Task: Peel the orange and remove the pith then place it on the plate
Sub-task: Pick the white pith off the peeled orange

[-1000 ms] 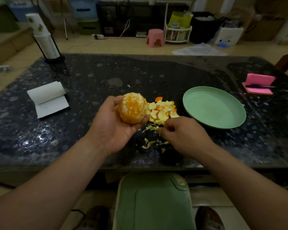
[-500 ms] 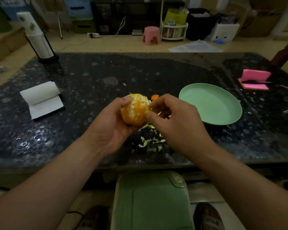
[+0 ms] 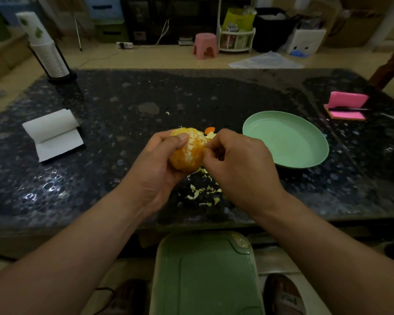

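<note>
On the far left of the dark tabletop lies a small open notepad, well apart from the work. Toward the middle, the left hand is curled closed around the orange, thumb pressed across its upper face and fingers wrapped behind, holding it above the tabletop. The fruit is already bare of rind, showing pale orange flesh streaked with white pith. It looks light and soft, with thin segment skins that would burst under a hard squeeze, and probably a little slick with juice, so the cupped, spread-out hold of the left hand seems the right one: pressure shared over the round sides rather than dug into one segment. Just beside it, the right hand is nearly closed, fingertips pinched together against the orange's right side; they appear to be nipping at a strand of pith, though what exactly sits between them cannot be made out. Pith of this kind is limp and stringy and is best taken at a loose end and drawn along the segment. Below the hands, pith scraps litter the tabletop, with peel pieces peeking out behind. To the right waits the green plate, nothing on it.
</note>
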`<state>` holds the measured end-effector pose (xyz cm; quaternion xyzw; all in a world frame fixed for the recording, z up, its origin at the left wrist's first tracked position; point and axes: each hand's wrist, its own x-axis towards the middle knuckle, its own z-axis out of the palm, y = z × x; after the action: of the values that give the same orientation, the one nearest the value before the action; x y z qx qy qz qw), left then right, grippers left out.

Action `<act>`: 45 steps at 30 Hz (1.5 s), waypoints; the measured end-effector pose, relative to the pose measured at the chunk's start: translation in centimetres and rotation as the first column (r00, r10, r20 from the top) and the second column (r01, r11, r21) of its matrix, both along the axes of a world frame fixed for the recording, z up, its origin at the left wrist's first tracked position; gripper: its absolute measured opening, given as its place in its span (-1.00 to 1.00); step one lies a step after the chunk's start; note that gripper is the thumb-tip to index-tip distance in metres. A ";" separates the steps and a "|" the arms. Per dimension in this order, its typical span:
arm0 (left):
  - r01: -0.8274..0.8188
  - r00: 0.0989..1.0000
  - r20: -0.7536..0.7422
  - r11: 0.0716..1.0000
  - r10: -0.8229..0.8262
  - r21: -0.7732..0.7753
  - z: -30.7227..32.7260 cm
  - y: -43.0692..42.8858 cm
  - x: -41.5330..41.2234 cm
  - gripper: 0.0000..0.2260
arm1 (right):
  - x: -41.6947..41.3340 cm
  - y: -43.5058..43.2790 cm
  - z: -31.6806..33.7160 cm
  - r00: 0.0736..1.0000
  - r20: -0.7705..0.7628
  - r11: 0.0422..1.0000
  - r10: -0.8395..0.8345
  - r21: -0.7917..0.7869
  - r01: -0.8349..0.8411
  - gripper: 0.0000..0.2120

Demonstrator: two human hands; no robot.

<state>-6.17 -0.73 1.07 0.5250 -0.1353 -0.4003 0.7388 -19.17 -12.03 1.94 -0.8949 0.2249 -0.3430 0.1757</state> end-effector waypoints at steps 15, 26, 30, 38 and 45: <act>0.125 0.987 -0.088 0.989 -0.131 -0.076 1.4 0.7 0.1 -0.64 | -0.5 -1.1 0.9 0.997 0.052 0.977 0.065 0.198 -0.074 -0.96; 0.128 0.990 -0.052 0.988 -0.132 -0.083 0.8 0.8 0.9 -0.45 | -1.2 -1.2 1.1 0.987 0.067 0.949 0.146 0.272 -0.159 -0.92; 0.158 0.987 0.003 0.985 -0.158 -0.073 0.8 0.7 1.0 -0.50 | -1.2 -1.7 1.3 0.983 0.108 0.922 0.148 0.345 -0.177 -0.89; 0.188 0.981 0.058 0.982 -0.186 -0.025 0.6 0.7 1.0 -0.51 | -1.9 -2.5 1.7 0.968 0.060 0.901 0.244 0.354 -0.249 -0.92; 0.186 0.974 0.133 0.983 -0.182 -0.013 0.6 0.4 0.8 -0.52 | -1.9 -2.3 1.9 0.973 0.076 0.896 0.220 0.378 -0.232 -0.91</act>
<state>-5.32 -0.30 1.62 0.5259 -0.2366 -0.4298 0.6948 -21.05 -14.35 3.82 -0.8577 0.1796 -0.2834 0.3896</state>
